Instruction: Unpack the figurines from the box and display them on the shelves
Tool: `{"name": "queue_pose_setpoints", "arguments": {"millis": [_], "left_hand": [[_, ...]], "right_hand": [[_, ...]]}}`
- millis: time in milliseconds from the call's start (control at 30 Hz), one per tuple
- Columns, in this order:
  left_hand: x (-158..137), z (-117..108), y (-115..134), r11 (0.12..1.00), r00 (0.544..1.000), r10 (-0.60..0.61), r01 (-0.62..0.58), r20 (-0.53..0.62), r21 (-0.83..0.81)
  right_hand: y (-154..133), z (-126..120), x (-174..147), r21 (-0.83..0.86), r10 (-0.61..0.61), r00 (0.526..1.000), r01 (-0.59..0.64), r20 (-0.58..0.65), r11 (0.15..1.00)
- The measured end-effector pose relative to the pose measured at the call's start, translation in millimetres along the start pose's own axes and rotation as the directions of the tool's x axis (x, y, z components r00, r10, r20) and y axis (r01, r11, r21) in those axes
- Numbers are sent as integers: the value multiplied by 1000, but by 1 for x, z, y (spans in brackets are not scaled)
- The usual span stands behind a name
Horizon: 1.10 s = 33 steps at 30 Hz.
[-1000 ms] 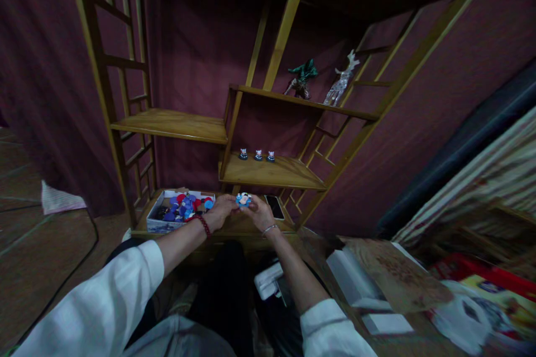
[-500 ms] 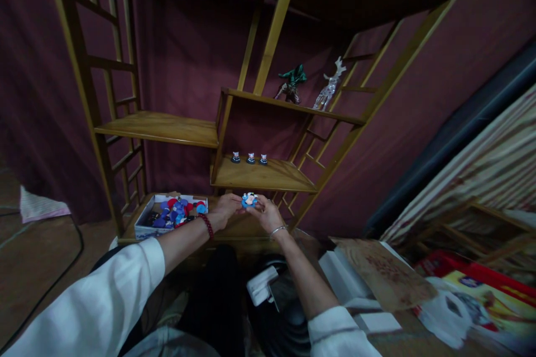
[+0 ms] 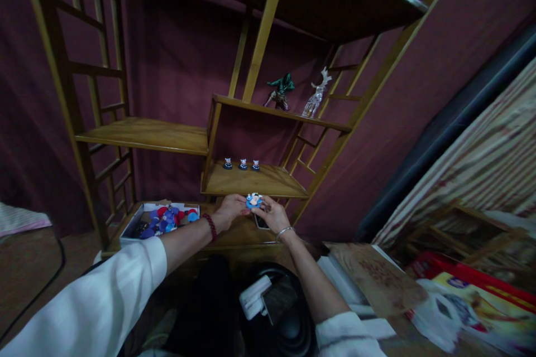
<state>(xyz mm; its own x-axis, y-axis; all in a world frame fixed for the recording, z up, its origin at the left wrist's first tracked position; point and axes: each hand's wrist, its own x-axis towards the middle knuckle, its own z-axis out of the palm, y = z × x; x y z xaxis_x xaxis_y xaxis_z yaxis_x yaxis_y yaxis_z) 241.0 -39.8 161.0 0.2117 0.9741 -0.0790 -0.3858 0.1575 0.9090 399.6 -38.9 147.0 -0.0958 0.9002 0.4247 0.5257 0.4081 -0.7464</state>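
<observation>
Between my two hands is a small figurine (image 3: 253, 200) with a blue base and a pale body, held in front of the lower shelf. The fingers of my left hand (image 3: 230, 208) pinch it from the left. From the right, my right hand (image 3: 272, 214) grips its other side with thumb and fingers. Behind them, three small black-and-white figurines (image 3: 243, 164) stand in a row on the small shelf (image 3: 255, 181). Left of my left hand sits an open box (image 3: 129, 228) heaped with blue, red and purple pieces.
A green figure (image 3: 281, 91) and a clear deer statuette (image 3: 317, 92) stand on the shelf above. A bare wooden shelf (image 3: 146, 135) is at left. Below my hands are a white device (image 3: 254, 297) and a black round stool (image 3: 293, 340). Cardboard (image 3: 372, 276) lies at right.
The view has shifted, so the shelves appear further left and slightly lower. Both hands still hold the figurine, and a dark flat object now shows beneath the right hand.
</observation>
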Motion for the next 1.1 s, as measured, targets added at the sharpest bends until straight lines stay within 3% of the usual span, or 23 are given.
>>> {"name": "queue_pose_setpoints", "arguments": {"millis": [767,900,1100], "left_hand": [[65,55,-1,991,1000,25,-25,-2,128],[79,62,-8,955,996,86,-81,-6,286],[91,74,-9,793,984,172,-160,36,588]], "right_hand": [[48,-47,54,118,106,989,-94,-101,989],[54,-55,64,146,135,986,-121,-96,982],[68,-64,79,192,125,987,-104,-103,976]]}}
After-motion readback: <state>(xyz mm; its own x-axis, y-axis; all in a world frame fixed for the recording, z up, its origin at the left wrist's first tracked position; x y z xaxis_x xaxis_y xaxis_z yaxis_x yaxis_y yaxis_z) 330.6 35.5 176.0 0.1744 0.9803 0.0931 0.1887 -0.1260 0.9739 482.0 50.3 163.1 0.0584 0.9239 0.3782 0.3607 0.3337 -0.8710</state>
